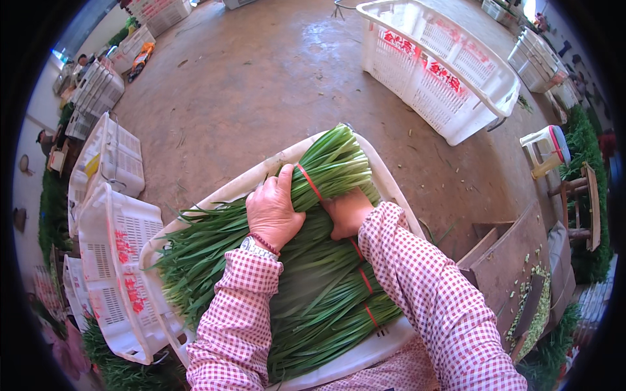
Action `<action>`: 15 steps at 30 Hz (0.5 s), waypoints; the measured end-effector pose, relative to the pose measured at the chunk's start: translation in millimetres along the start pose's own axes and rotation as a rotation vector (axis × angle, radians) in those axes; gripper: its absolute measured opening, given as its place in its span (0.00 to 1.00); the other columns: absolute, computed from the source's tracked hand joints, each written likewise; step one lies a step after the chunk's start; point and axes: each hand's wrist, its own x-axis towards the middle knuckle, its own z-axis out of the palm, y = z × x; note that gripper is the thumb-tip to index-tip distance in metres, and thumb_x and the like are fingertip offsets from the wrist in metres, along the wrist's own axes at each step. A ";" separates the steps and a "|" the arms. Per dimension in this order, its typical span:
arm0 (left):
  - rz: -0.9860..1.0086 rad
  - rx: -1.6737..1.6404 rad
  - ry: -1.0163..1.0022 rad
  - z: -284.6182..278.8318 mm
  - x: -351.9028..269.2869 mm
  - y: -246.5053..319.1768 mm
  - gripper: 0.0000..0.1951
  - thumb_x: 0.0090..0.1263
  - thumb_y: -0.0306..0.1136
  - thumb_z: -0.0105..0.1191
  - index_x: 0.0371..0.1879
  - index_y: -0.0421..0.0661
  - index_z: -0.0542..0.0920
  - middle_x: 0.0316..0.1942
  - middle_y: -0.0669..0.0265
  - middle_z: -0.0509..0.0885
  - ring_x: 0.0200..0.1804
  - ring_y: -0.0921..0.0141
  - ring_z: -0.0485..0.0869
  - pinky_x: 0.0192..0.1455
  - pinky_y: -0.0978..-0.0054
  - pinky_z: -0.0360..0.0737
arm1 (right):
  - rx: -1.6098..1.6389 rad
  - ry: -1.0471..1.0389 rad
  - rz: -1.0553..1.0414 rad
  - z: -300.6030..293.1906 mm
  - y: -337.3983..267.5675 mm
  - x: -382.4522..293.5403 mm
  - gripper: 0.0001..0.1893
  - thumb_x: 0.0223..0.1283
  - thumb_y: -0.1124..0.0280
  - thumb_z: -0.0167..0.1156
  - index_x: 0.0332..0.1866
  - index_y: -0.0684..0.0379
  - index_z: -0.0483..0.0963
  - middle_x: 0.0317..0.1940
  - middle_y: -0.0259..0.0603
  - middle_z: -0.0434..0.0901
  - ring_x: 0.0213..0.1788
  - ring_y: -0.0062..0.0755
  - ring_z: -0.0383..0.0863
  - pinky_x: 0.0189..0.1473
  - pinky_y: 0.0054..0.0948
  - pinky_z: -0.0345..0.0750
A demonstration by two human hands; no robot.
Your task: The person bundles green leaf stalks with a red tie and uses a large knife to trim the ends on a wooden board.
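Observation:
A bundle of green garlic chives (325, 166), tied with a red band (309, 182), lies across the far end of a white plastic crate (391, 188). My left hand (275, 207) grips the bundle from above, left of the band, thumb and fingers spread over the leaves. My right hand (348, 211) reaches under the cut stem end; its fingers are partly hidden beneath the bundle. Nearer to me, several more banded bundles (337, 298) fill the crate side by side, their leaves pointing left.
An open white crate (440, 73) stands on the brown floor (254, 97) at the far right. More crates (122, 273) line the left. At right are a plastic stool (545, 149), a wooden board (513, 269) with chopped stem bits, and heaped greens (584, 146). People sit in the background.

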 end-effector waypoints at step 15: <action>0.038 0.210 -0.031 34.4 -6.7 -3.3 0.46 0.41 0.36 0.69 0.68 0.54 0.64 0.41 0.62 0.77 0.41 0.59 0.80 0.43 0.58 0.75 | -0.080 0.180 0.112 14.0 -22.1 -33.0 0.27 0.31 0.66 0.71 0.46 0.56 0.75 0.43 0.40 0.78 0.52 0.41 0.75 0.61 0.42 0.65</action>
